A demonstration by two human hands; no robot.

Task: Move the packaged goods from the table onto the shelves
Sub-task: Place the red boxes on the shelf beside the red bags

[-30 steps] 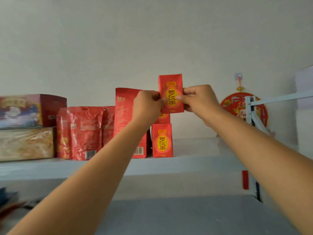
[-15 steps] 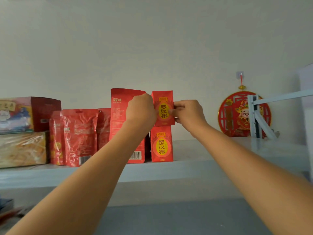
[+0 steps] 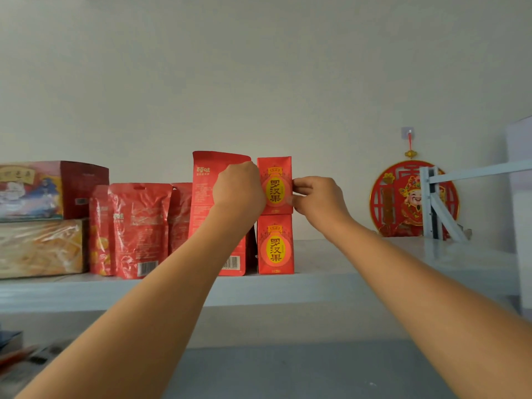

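On the shelf: the white shelf (image 3: 345, 286) carries an upper carton (image 3: 275, 185), red with a yellow oval, which stands squarely on a lower carton (image 3: 275, 244) of the same kind.
Left hand: the left hand (image 3: 239, 188) is curled at the upper carton's left edge and its grip holds that side; the fingertips are hidden.
Right hand: the right hand (image 3: 316, 200) pinches the right edge between thumb and fingers, its grip narrow on the carton.
Neighbours: a tall red pouch (image 3: 207, 180) stands just left of the cartons, partly behind the left hand. Smaller red pouches (image 3: 138, 228) and two stacked boxes (image 3: 43, 220) stand farther left.
Wall: a round red ornament (image 3: 400, 197) hangs to the right.
Below: the grey tabletop (image 3: 288, 370).
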